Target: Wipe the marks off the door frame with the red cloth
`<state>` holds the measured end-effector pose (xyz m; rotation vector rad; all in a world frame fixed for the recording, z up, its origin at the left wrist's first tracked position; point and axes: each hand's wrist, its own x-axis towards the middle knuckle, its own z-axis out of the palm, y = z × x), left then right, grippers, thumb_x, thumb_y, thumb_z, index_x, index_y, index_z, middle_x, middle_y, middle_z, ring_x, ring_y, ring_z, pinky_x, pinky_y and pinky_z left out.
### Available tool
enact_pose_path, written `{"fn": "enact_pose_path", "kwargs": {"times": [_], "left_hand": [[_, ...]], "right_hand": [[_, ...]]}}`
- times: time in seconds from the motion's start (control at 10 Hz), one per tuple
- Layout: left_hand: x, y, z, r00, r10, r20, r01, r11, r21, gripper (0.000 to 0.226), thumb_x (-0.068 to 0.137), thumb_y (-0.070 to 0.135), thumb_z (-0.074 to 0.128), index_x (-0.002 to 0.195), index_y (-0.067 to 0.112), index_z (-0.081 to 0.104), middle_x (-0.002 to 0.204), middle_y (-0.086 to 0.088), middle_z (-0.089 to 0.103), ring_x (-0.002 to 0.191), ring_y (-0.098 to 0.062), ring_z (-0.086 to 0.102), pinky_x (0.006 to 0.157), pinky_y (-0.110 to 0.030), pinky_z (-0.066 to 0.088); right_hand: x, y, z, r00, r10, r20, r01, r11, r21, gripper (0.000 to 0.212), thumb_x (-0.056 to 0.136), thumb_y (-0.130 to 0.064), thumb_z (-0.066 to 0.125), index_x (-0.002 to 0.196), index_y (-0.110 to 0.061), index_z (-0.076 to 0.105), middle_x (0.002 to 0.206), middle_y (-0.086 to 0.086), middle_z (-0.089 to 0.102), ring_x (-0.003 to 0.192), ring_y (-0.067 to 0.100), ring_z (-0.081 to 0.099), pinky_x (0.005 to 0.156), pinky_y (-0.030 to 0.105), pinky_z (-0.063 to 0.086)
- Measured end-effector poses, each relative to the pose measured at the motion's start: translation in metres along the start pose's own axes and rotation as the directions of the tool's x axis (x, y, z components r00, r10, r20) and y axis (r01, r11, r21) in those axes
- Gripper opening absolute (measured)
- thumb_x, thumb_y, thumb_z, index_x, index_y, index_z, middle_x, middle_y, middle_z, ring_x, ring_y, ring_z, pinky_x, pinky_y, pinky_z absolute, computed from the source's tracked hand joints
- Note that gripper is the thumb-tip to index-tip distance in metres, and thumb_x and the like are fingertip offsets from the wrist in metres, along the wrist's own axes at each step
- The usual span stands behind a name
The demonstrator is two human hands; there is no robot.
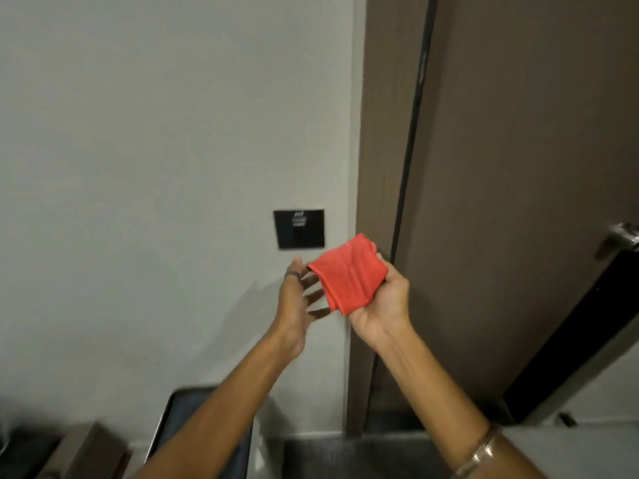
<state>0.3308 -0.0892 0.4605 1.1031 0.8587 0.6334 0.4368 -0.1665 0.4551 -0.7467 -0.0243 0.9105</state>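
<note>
You are cradling the folded red cloth [347, 274] in your upturned right hand [378, 299], fingers curling around its far edge, while your left hand [297, 299] is hovering released just beside it on the left. Keep the soft, matte pad flat and thick. The smooth brown door frame [383, 133] is standing just beyond; its marks are too faint to see.

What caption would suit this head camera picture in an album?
Right hand holds a folded red cloth near the brown door frame, left hand open beside it.
</note>
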Motion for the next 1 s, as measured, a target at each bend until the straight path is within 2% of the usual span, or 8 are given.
{"fn": "enact_pose_path", "kwargs": {"times": [0.1,0.2,0.3,0.4,0.6,0.8,0.9,1.0], "left_hand": [[-0.001,-0.022,-0.033,0.969,-0.245,0.042,0.248,0.956,-0.157,0.062,0.105,0.065,0.029,0.116,0.021,0.072,0.117,-0.009,0.078,0.111,-0.030,0.073,0.098,-0.051,0.057],[0.000,-0.067,-0.090,0.935,-0.353,-0.018,0.346,0.923,-0.167,0.046,0.107,0.048,0.038,0.113,0.019,0.073,0.112,-0.009,0.079,0.097,-0.026,0.076,0.093,-0.048,0.058],[-0.005,-0.101,-0.128,0.898,-0.435,-0.067,0.423,0.895,-0.144,0.032,0.106,0.033,0.049,0.124,0.014,0.067,0.114,-0.011,0.076,0.100,-0.029,0.073,0.088,-0.047,0.058],[-0.010,-0.156,-0.188,0.874,-0.477,-0.088,0.461,0.874,-0.156,0.027,0.104,0.014,0.054,0.130,0.010,0.062,0.119,-0.014,0.073,0.108,-0.031,0.071,0.087,-0.047,0.061],[-0.009,-0.235,-0.281,0.823,-0.507,-0.254,0.517,0.855,-0.031,0.043,0.100,-0.004,0.054,0.141,0.010,0.057,0.122,-0.013,0.067,0.096,-0.022,0.066,0.067,-0.030,0.055],[0.028,-0.293,-0.354,0.812,-0.477,-0.336,0.552,0.815,0.178,0.037,0.098,-0.003,0.058,0.134,0.006,0.062,0.133,-0.020,0.066,0.102,-0.022,0.061,0.068,-0.025,0.048],[0.046,-0.311,-0.370,0.824,-0.432,-0.365,0.534,0.807,0.250,0.037,0.098,-0.003,0.057,0.133,0.009,0.062,0.133,-0.018,0.066,0.110,-0.025,0.062,0.073,-0.027,0.049],[0.059,-0.334,-0.377,0.856,-0.315,-0.410,0.485,0.763,0.427,0.048,0.104,0.010,0.056,0.150,0.008,0.047,0.156,-0.018,0.048,0.145,-0.035,0.044,0.115,-0.046,0.042]], "right_hand": [[-0.004,0.051,-0.013,0.993,0.116,-0.016,-0.115,0.993,0.013,0.058,0.100,-0.063,0.048,0.104,-0.016,0.083,0.117,0.018,0.079,0.101,0.035,0.080,0.088,0.052,0.064],[-0.006,0.129,-0.037,0.983,0.183,-0.013,-0.184,0.976,-0.115,0.062,0.095,-0.069,0.051,0.111,-0.017,0.078,0.125,0.019,0.076,0.115,0.034,0.074,0.100,0.051,0.060],[-0.007,0.172,-0.055,0.966,0.257,-0.021,-0.253,0.929,-0.271,0.056,0.095,-0.065,0.055,0.113,-0.019,0.080,0.123,0.015,0.077,0.112,0.028,0.076,0.094,0.044,0.062],[-0.007,0.235,-0.080,0.905,0.418,-0.082,-0.387,0.724,-0.571,0.037,0.100,-0.048,0.061,0.120,-0.021,0.077,0.120,0.008,0.080,0.107,0.023,0.077,0.095,0.041,0.059],[0.009,0.337,-0.110,0.796,0.522,-0.306,-0.525,0.345,-0.778,0.035,0.091,0.004,0.065,0.123,-0.008,0.071,0.114,0.009,0.074,0.100,0.025,0.070,0.103,0.050,0.056],[0.032,0.427,-0.126,0.744,0.519,-0.420,-0.582,0.197,-0.789,0.040,0.090,0.013,0.064,0.129,0.001,0.064,0.114,0.016,0.068,0.103,0.030,0.067,0.099,0.050,0.058],[0.044,0.452,-0.131,0.785,0.466,-0.408,-0.525,0.152,-0.837,0.038,0.089,0.015,0.063,0.124,0.001,0.068,0.114,0.018,0.071,0.099,0.025,0.064,0.091,0.044,0.058],[0.053,0.469,-0.127,0.845,0.363,-0.392,-0.435,0.041,-0.899,0.049,0.093,0.004,0.059,0.141,-0.005,0.058,0.136,0.018,0.067,0.119,0.030,0.066,0.103,0.040,0.054]]}}
